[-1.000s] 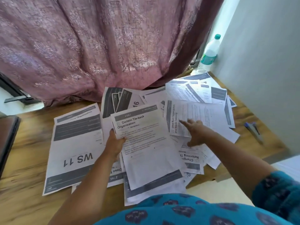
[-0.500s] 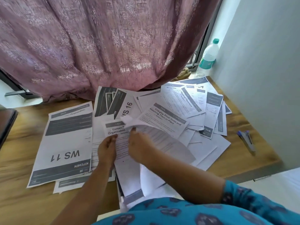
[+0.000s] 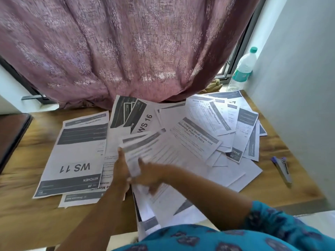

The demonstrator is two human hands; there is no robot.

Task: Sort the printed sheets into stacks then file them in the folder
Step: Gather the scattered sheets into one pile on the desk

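Wooden table [image 3: 282, 180] across lower frame. Printed sheets [image 3: 203, 131] strewn over centre and right; "WS 11" sheet [image 3: 76, 160] flat at left. Blue stapler [image 3: 282, 168] at right edge.

A wooden table [image 3: 282, 180] with a warm brown grain fills the near part of the scene. Behind it, at the far side, hangs a heavy mauve curtain [image 3: 126, 51] with a faint woven pattern; its lower folds touch the table's far edge. Daylight comes through the cloth and makes it glow in places. At the far right a dark window frame [image 3: 241, 51] shows beside the curtain, with a pale sill [image 3: 224, 86] under it. A plain light grey wall [image 3: 299, 87] stands at the right. At the left edge is a dark brown piece of furniture [image 3: 12, 134], only partly seen.
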